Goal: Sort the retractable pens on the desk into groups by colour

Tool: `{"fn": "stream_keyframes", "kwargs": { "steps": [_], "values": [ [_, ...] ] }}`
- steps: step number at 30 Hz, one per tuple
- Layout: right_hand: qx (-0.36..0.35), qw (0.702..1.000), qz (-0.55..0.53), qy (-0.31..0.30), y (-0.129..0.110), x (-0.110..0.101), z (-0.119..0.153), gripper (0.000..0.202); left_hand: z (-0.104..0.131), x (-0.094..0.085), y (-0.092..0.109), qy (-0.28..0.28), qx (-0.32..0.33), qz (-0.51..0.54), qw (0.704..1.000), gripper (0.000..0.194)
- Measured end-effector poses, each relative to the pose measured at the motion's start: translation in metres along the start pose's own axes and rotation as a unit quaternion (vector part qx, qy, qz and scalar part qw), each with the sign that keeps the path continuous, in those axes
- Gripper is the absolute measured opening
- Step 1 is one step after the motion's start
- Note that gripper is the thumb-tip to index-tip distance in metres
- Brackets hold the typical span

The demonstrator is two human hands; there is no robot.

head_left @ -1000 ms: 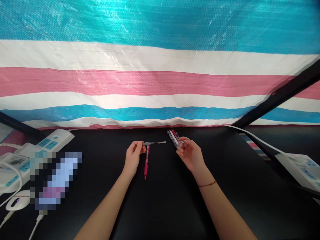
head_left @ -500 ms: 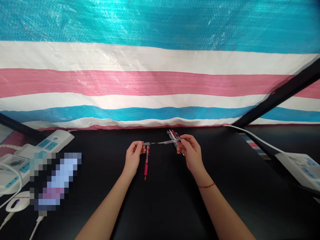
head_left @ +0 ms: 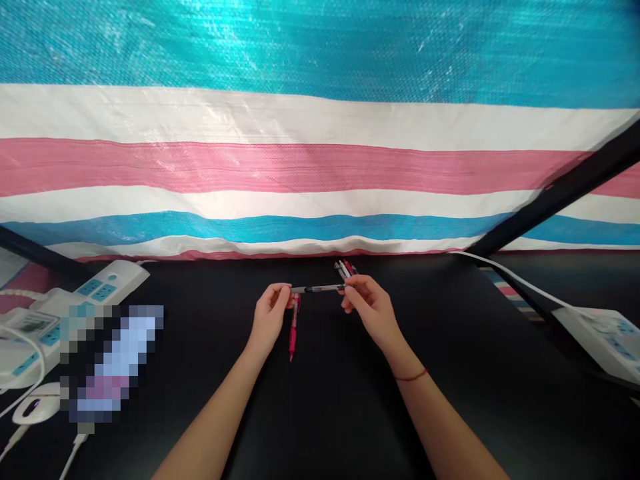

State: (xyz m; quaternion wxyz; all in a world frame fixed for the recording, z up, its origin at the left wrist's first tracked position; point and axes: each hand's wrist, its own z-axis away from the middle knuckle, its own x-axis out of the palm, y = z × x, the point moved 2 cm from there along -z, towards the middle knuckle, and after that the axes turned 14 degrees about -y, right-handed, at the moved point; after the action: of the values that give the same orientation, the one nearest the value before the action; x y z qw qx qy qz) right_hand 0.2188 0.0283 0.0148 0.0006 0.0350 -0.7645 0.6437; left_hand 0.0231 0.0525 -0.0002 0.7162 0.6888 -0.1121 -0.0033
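A slim dark and clear pen (head_left: pixel 320 289) lies level between my two hands, above the black table (head_left: pixel 325 400). My left hand (head_left: pixel 271 310) pinches its grey left end. The clear right end sits between the thumb and fingers of my right hand (head_left: pixel 373 310). Just right of my left hand, a red pen (head_left: pixel 293 333) lies on the table, pointing toward me. Behind my right hand are several pens (head_left: pixel 344 268) in a bunch, partly hidden by the fingers.
At the left are a white power strip (head_left: pixel 113 283), a blurred-out phone (head_left: pixel 125 360) and a white mouse (head_left: pixel 37 405) with cables. Another power strip (head_left: pixel 600 337) is at the right. A striped sheet (head_left: pixel 320 167) hangs behind the table, beside a black bar (head_left: pixel 560 190).
My right hand has moved left, toward my left hand. The stretch of pen between the hands is shorter, and the thin inner part no longer shows. My left hand has shifted slightly right.
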Motion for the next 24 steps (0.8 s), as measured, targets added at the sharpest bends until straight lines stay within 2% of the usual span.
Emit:
{"fn": "stream_keyframes", "kwargs": {
  "steps": [9, 15, 18, 20, 24],
  "values": [
    [0.045, 0.995, 0.082, -0.025, 0.002, -0.005, -0.003, 0.038, 0.001, 0.001, 0.002, -0.012, 0.004, -0.016, 1.000, 0.036],
    [0.022, 0.998, 0.026, -0.061, 0.003, -0.005, -0.002, 0.034, -0.001, -0.002, -0.001, 0.001, -0.001, -0.010, 1.000, 0.035],
    [0.031, 0.993, 0.085, -0.077, 0.004, -0.008, -0.002, 0.030, -0.002, -0.004, -0.003, 0.001, -0.002, -0.003, 1.000, 0.035],
    [0.044, 0.987, 0.132, -0.076, 0.006, -0.010, -0.003, 0.034, -0.002, -0.004, -0.003, 0.001, -0.002, 0.003, 1.000, 0.034],
    [0.028, 0.988, 0.129, -0.078, 0.008, -0.010, -0.003, 0.033, -0.001, -0.004, -0.002, 0.003, -0.004, 0.011, 1.000, 0.033]
  ]
}}
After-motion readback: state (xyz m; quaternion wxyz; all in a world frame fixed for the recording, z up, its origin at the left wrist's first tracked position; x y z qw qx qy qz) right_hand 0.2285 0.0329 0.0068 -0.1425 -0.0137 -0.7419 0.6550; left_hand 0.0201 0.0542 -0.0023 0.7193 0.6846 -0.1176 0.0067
